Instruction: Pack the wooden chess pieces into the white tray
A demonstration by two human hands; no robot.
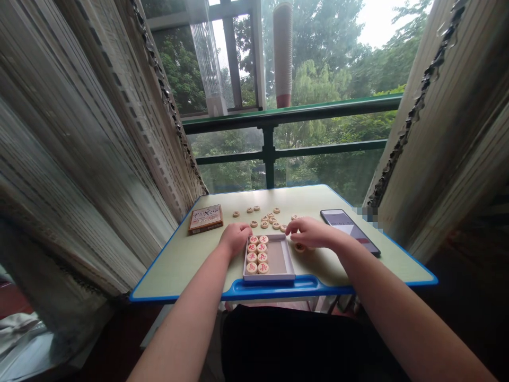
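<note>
A shallow white box (290,273) sits at the table's near edge. Two columns of xiangqi pieces (262,257) with red characters fill its left part; the right part shows bare bottom. My left hand (236,237) is closed at the box's far left corner, its curled fingers against the rim. Just beyond the far right corner, my right hand (310,232) has its fingers bent down and drawn together; whatever is between the fingertips is hidden. Beneath its palm lies a dark-marked piece (299,247), partly covered. Several loose pieces (272,220) are scattered beyond the box.
A brown printed box (205,218) lies at the table's left. A phone (350,232) rests face up on the right. The pale table (178,265) has a blue rim with a molded groove (274,285) in front. Curtains flank it, and a green railing (269,154) stands behind.
</note>
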